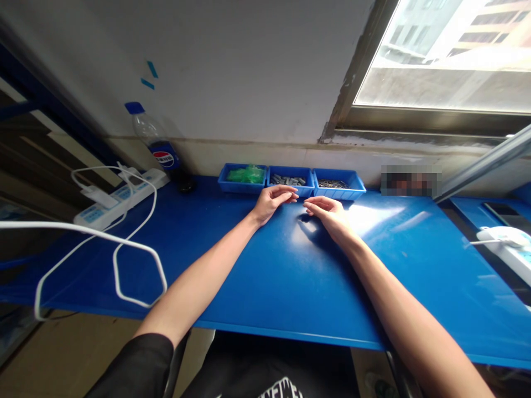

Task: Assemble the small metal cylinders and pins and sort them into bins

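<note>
My left hand (271,204) hovers just in front of the middle blue bin (290,189), which holds small grey metal pieces (289,180). Its fingers are curled, the thumb close to the fingertips; whatever lies between them is too small to make out. Facing it, my right hand (327,210) is pinched in front of the right blue bin (340,193), where thin screws or nails (333,184) lie heaped. What its fingertips hold, if anything, I cannot tell. A small gap separates the two hands. Green plastic pieces (246,174) fill the left blue bin (241,188).
On the left, a cola bottle (164,152) stands near a white power strip (120,200) with looping white cables (155,260). Another power strip (508,249) lies at the right. The blue table (290,293) meets the wall below a window (443,72).
</note>
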Available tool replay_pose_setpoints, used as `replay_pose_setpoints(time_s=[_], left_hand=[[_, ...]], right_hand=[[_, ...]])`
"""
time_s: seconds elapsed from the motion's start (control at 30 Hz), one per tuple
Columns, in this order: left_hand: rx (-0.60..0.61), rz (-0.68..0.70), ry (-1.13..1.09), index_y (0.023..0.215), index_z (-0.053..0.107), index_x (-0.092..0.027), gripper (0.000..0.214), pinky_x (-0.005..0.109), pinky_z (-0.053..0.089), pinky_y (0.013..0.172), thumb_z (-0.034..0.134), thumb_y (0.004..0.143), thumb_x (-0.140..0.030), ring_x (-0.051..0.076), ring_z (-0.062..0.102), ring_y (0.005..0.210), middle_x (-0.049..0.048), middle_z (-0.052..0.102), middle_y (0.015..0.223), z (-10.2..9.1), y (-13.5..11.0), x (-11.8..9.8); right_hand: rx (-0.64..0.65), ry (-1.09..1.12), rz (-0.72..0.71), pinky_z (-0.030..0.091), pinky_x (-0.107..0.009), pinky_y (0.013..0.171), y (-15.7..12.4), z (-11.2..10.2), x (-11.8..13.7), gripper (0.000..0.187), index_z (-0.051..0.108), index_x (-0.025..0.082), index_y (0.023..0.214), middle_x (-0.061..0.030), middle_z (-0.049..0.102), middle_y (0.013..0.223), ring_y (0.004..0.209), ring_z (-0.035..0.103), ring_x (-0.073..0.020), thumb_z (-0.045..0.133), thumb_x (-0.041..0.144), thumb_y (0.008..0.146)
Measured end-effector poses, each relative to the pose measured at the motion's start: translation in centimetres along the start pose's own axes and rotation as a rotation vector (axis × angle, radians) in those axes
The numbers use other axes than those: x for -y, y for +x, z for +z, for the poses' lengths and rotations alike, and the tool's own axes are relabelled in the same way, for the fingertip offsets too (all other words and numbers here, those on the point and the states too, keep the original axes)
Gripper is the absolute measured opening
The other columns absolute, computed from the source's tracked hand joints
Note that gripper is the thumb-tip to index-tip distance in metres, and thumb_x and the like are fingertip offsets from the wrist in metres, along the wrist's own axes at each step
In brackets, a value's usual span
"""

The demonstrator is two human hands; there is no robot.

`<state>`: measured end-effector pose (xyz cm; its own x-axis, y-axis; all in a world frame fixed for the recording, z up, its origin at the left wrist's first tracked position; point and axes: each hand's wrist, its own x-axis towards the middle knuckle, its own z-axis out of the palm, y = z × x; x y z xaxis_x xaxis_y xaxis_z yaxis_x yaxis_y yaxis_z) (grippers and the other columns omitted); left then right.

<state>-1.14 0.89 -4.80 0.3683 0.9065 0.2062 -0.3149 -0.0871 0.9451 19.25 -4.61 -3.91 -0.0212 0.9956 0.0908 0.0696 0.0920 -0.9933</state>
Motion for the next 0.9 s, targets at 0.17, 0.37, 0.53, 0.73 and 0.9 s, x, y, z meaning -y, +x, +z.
replay_pose_setpoints(time_s=[0.17, 0.37, 0.53, 0.73, 0.9], left_hand=[[0.082, 0.01, 0.154, 0.089, 0.076, -0.012, 0.029, 0.031, 0.056, 0.08, 0.076, 0.084, -0.041, 0.017, 0.07, 0.079, 0.0082, 0.076, 0.084, 0.4, 0.0, 0.0], [0.153, 0.058, 0.429, 0.09, 0.076, -0.012, 0.027, 0.028, 0.054, 0.074, 0.073, 0.085, -0.039, 0.018, 0.07, 0.077, 0.008, 0.077, 0.084, 0.9, -0.5, 0.3], [0.23, 0.143, 0.647, 0.092, 0.078, -0.016, 0.017, 0.027, 0.053, 0.075, 0.07, 0.085, -0.029, 0.017, 0.07, 0.077, 0.0055, 0.078, 0.088, 1.7, -1.2, 0.1], [0.218, 0.124, 0.644, 0.09, 0.076, -0.015, 0.019, 0.025, 0.052, 0.071, 0.07, 0.085, -0.032, 0.016, 0.069, 0.074, 0.0052, 0.077, 0.084, 1.7, -1.3, -0.1], [0.223, 0.115, 0.646, 0.088, 0.075, -0.014, 0.019, 0.025, 0.051, 0.071, 0.069, 0.084, -0.031, 0.015, 0.067, 0.072, 0.0047, 0.076, 0.081, 1.6, -1.2, 0.0]], right_hand=[[-0.098, -0.162, -0.074, 0.052, -0.031, 0.062, -0.1, -0.2, 0.0, 0.042, 0.066, 0.022, 0.075, -0.0017, 0.066, 0.071, 0.061, 0.06, -0.0169, 0.078, 0.062, 0.078], [-0.11, -0.298, -0.146, 0.05, -0.031, 0.059, 0.1, -0.9, -0.4, 0.038, 0.065, 0.024, 0.074, -0.0019, 0.065, 0.07, 0.062, 0.06, -0.0183, 0.078, 0.059, 0.078], [-0.103, -0.244, -0.132, 0.055, -0.034, 0.068, 0.3, -1.1, -0.4, 0.029, 0.071, 0.024, 0.086, -0.0045, 0.072, 0.081, 0.073, 0.067, -0.0217, 0.078, 0.051, 0.078], [-0.084, -0.223, -0.132, 0.057, -0.035, 0.071, 0.3, -1.1, -0.5, 0.025, 0.072, 0.023, 0.087, -0.0046, 0.073, 0.082, 0.074, 0.068, -0.0219, 0.079, 0.045, 0.077], [-0.071, -0.218, -0.148, 0.058, -0.037, 0.076, 0.4, -1.2, -0.9, 0.023, 0.073, 0.023, 0.09, -0.0055, 0.075, 0.088, 0.079, 0.07, -0.0231, 0.078, 0.041, 0.078]])
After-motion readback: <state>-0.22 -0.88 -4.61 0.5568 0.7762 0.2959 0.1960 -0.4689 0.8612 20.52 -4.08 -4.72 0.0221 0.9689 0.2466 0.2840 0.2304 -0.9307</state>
